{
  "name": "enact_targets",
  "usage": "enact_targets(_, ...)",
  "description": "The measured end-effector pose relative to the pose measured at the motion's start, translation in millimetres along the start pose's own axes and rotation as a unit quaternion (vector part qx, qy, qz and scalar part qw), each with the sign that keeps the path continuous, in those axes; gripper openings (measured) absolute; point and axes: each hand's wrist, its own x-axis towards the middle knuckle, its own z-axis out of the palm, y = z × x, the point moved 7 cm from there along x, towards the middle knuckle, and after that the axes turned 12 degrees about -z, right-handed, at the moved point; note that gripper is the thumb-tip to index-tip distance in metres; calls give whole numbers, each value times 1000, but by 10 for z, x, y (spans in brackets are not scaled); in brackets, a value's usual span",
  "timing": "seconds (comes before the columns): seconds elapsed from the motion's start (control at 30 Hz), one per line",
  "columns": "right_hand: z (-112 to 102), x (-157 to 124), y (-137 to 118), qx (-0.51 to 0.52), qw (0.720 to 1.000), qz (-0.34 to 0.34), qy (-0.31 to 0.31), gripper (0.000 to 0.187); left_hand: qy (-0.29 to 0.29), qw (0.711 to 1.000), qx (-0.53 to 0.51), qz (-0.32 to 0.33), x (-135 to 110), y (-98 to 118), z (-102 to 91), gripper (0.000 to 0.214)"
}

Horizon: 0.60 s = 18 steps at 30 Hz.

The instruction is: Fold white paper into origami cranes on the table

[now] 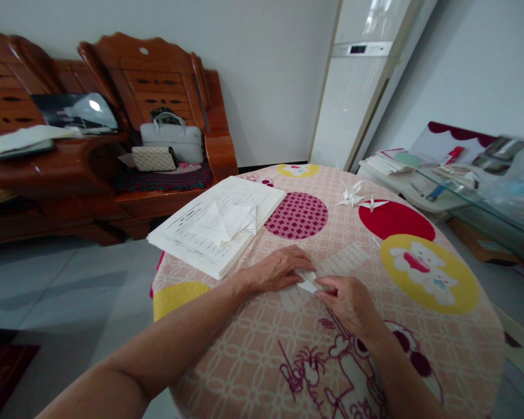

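Both hands (314,285) seemingly pressing folded paper (308,281)

- Small white folded paper (309,283) lay flat on the tablecloth (423,355), pinned between left hand (275,270) and right hand (349,299).
- Only 1 creased, pointed corner showed; the rest sat hidden.

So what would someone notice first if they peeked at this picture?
Probably the bright round tablecloth with red and yellow circles, filling the middle. At its centre the left hand and right hand meet on a small folded white paper. Farther back sit white paper cranes beside the red circle, with a stack of papers at the left edge.
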Motion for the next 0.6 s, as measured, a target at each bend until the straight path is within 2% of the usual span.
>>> enact_targets(0.3, -1, -23, 99, 75, 997, 34, 1, 21, -9, 1000, 7, -10, 12, -63, 37, 26)
enact_targets(0.6, -19, -28, 143, 147, 989, 26, -9, 17, -4, 1000, 4, -31, 31, -59, 48, 21)
